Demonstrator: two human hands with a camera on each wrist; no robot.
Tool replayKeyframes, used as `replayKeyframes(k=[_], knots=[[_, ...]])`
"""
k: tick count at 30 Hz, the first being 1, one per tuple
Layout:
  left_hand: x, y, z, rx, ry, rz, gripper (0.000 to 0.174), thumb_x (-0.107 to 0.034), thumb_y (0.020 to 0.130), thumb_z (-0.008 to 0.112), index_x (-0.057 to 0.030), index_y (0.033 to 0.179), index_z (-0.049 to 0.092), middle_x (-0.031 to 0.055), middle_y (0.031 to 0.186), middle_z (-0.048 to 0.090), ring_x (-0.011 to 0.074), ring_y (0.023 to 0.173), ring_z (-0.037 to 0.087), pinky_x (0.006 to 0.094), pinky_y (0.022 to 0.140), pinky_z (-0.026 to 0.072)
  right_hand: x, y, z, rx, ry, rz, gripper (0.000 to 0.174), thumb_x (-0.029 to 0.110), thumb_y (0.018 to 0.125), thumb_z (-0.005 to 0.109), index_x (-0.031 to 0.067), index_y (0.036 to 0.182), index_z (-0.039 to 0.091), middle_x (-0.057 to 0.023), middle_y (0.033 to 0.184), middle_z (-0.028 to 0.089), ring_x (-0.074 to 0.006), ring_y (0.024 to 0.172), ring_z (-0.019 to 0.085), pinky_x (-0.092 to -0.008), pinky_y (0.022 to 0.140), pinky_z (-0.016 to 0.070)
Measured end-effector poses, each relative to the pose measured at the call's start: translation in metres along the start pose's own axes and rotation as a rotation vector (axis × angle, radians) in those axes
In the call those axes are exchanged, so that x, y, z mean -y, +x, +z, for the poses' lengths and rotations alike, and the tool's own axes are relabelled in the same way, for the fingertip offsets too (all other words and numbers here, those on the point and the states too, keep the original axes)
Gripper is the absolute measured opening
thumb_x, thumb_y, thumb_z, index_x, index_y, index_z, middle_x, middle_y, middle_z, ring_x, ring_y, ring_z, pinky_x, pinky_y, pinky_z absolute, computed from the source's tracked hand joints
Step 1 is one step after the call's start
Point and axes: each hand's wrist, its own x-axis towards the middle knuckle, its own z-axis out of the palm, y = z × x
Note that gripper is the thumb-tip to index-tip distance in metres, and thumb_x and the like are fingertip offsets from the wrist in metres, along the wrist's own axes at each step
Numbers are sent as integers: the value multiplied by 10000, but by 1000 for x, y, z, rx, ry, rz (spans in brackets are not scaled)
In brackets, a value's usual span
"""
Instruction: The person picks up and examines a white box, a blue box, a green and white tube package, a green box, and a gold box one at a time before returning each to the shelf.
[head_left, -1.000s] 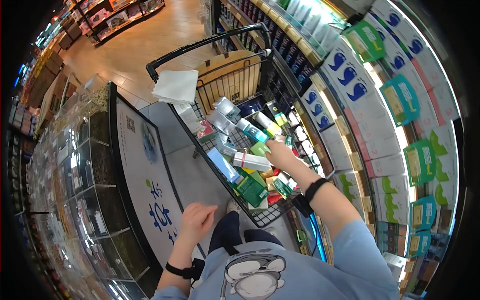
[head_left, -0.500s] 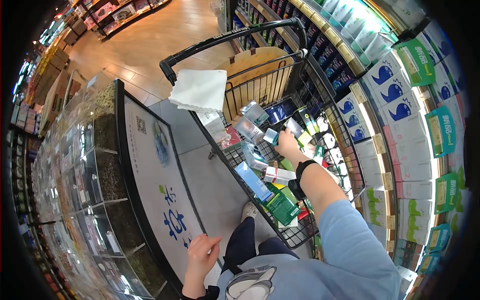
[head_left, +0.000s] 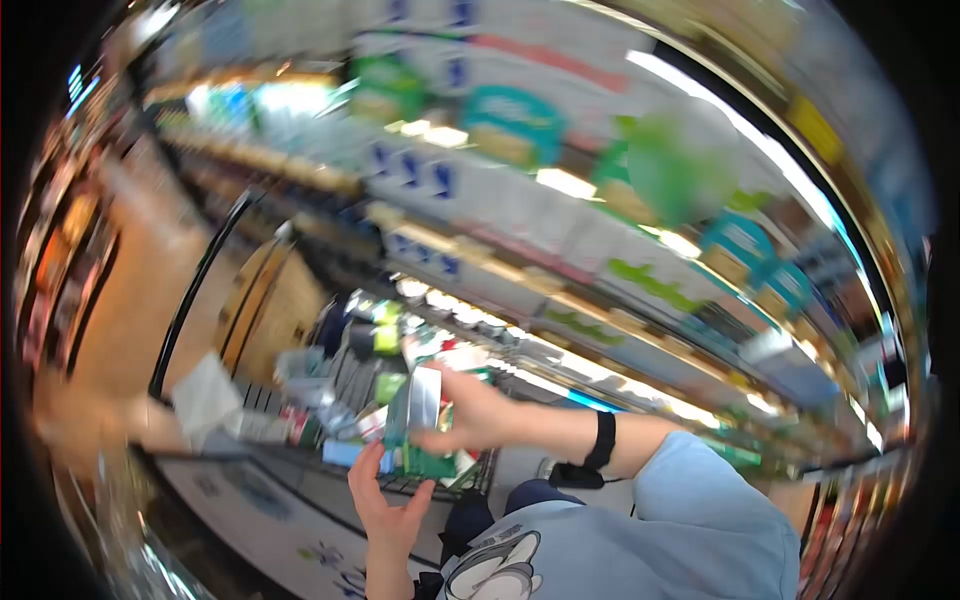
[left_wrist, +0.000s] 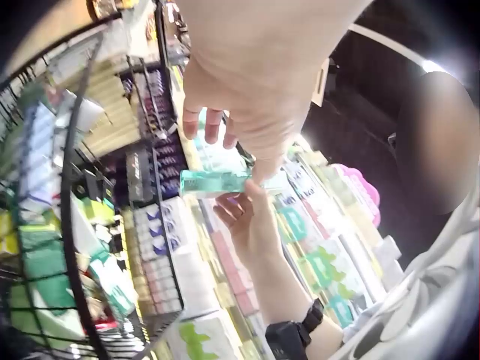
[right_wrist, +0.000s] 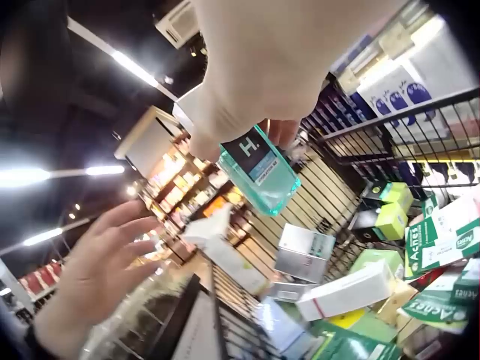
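A teal, see-through bottle (right_wrist: 261,174) with a dark label marked "H." is gripped by the right hand (right_wrist: 259,67), above the cart's heap of packages. In the head view the right hand (head_left: 468,408) pinches this bottle (head_left: 412,405) from the side. The left hand (head_left: 385,500) is just below it, fingers spread and empty. In the left wrist view the bottle (left_wrist: 214,182) is between the two hands, its end at the right hand's (left_wrist: 251,217) fingers; the left hand (left_wrist: 247,97) overlaps that end, and contact cannot be told.
Below the hands is the wire cart (right_wrist: 375,127) with boxes, green packets and a white box with a red stripe (right_wrist: 346,291). A white cloth (head_left: 205,400) lies at its handle end. Stocked shelves (head_left: 500,215) run alongside; a framed sign (head_left: 250,515) stands at lower left.
The right hand has lifted the bottle out of the cart towards the body. The left hand has risen closer to it and its fingers have spread. The head view has swung to the right.
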Motion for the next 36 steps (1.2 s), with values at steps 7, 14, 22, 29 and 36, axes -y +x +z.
replayKeyframes(k=[7,14,22,29,36], knots=[[-72,20,106,368,-182,188,495,-107,669,830,-39,1103,603,109,1021,645,302,908,601,391,815,452,43,-139,-74,-448,-151,-19,568,251,675,856,35,1086,529,-97,954,572,-247,826,610,-334,728,508],[-135,-2,201,735,-508,72,362,-12,771,736,9,1111,612,139,993,663,243,943,662,328,776,515,35,-247,-139,-683,-256,88,572,242,720,841,31,1134,508,-120,990,566,-257,817,586,-346,753,507],[-183,-22,281,1117,-246,310,408,-105,780,753,-44,1155,605,178,978,665,368,931,635,401,789,505,43,-349,-201,-661,-344,93,596,130,808,729,57,1326,443,-174,1202,552,-338,1058,604,-409,846,532],[-255,-12,332,1032,-142,796,658,-219,738,803,-69,1313,520,182,1319,540,378,1238,491,465,1011,413,55,-403,-245,-682,-451,190,408,-37,776,676,52,1161,576,-143,1126,534,-325,938,628,-386,777,550],[-268,23,386,433,172,1267,600,-223,824,716,-83,1367,501,105,1414,466,298,1334,413,524,1076,336,53,-429,-277,-879,-791,198,428,-136,734,646,42,1122,614,-143,1112,509,-292,871,625,-351,731,541]])
